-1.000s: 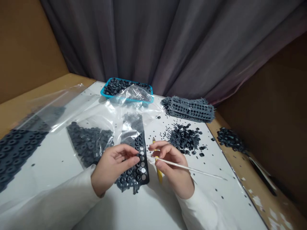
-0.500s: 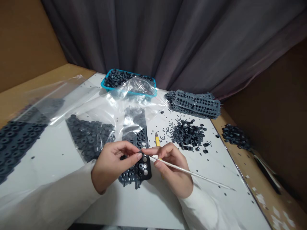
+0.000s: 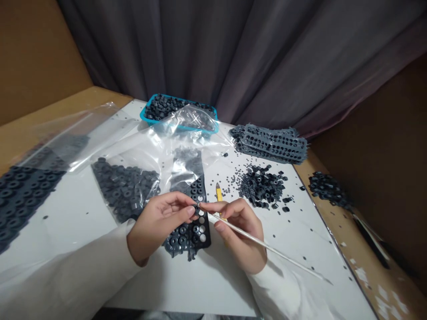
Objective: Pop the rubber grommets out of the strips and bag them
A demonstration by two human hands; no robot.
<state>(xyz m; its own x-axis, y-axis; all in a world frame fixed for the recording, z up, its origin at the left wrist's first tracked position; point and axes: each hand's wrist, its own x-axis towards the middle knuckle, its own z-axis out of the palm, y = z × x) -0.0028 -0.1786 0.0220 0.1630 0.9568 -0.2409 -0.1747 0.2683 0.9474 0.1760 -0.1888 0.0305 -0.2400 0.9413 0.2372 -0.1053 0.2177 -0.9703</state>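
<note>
My left hand curls over the upper part of a black perforated rubber sheet, its fingertips close to the sheet's round holes. Whether those fingers pinch anything is hidden. My right hand grips a thin white stick, whose tip reaches almost to my left fingertips. A yellow pencil also sits in my right hand and sticks up past the fingers. Dark rubber rings fill many of the sheet's holes, and several holes show the white surface below.
A clear plastic bag of grey rubber rings lies left of my hands. Behind are a blue tray of rings, a stack of perforated grey sheets and a loose ring pile. Small black bits are scattered over the white table top.
My hands have drawn closer together over the sheet, and the stick's tip now nearly meets my left fingertips. The stick's far end has swung lower, and the whole view has shifted slightly upward.
</note>
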